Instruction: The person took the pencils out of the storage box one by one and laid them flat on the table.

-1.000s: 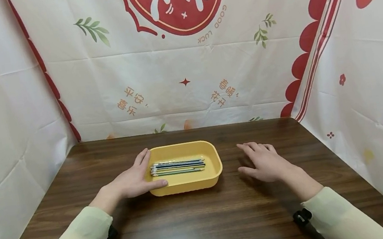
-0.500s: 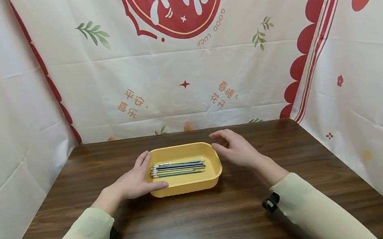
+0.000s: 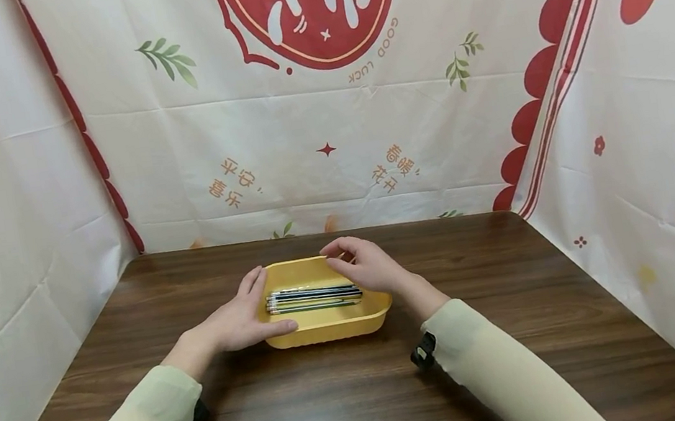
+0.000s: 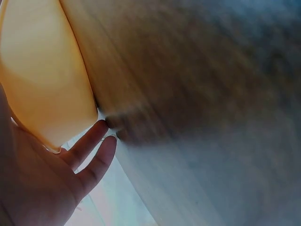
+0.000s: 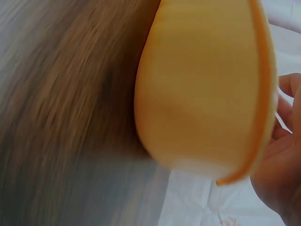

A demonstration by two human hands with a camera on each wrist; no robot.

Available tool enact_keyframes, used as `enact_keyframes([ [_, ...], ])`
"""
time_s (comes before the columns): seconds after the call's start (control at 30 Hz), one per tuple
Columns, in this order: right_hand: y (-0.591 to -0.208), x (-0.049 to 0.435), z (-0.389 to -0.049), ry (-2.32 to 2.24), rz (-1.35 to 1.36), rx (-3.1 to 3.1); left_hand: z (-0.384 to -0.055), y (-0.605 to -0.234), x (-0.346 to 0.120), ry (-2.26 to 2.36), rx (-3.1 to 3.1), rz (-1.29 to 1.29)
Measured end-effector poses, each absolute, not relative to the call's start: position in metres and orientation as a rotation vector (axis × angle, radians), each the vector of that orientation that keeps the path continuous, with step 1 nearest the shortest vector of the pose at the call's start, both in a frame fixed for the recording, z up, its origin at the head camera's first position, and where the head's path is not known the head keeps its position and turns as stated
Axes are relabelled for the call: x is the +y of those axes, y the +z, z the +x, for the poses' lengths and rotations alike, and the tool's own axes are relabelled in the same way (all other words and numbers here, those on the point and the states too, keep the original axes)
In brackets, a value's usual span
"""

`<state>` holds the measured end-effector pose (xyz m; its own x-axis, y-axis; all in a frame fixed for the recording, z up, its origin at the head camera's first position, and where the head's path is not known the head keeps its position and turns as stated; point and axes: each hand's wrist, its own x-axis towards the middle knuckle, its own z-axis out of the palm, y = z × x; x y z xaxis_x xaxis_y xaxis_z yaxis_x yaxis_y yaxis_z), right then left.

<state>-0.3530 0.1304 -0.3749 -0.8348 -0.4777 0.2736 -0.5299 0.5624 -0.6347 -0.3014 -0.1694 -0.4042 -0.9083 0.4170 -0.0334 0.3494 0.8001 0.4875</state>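
In the head view a yellow plastic basin (image 3: 329,330) sits on the table. Inside lies a bundle of pencils (image 3: 314,296), mostly dark blue and green, side by side. My left hand (image 3: 236,321) rests against the basin's left end, fingers extended along the side and thumb over the front rim. Over the basin's right part hovers my right hand (image 3: 372,265), fingers loosely bent and holding nothing; it covers part of the far and right rim. The left wrist view shows two fingers (image 4: 96,160) beside the basin's outer wall (image 4: 47,70). The pencils do not show in either wrist view.
A dark wood-grain table (image 3: 316,417) carries the basin. White printed cloth (image 3: 324,118) hangs behind the table and on both sides. A black band (image 3: 424,352) shows at the right sleeve's cuff.
My right hand has moved left, from the table right of the basin, past its right rim to above the pencils' right end. The left hand, basin and pencils stay put.
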Motion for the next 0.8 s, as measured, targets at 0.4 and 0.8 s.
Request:
enact_keyframes([
  [0.4,-0.393,0.107,-0.365,1.333,0.955,-2.778,-0.302,-0.406,-0.167,0.715,2.857,0.545],
  [0.8,-0.406,0.100,-0.366,1.133,1.038,-2.935,-0.303,-0.407,-0.168,0.712,2.867,0.563],
])
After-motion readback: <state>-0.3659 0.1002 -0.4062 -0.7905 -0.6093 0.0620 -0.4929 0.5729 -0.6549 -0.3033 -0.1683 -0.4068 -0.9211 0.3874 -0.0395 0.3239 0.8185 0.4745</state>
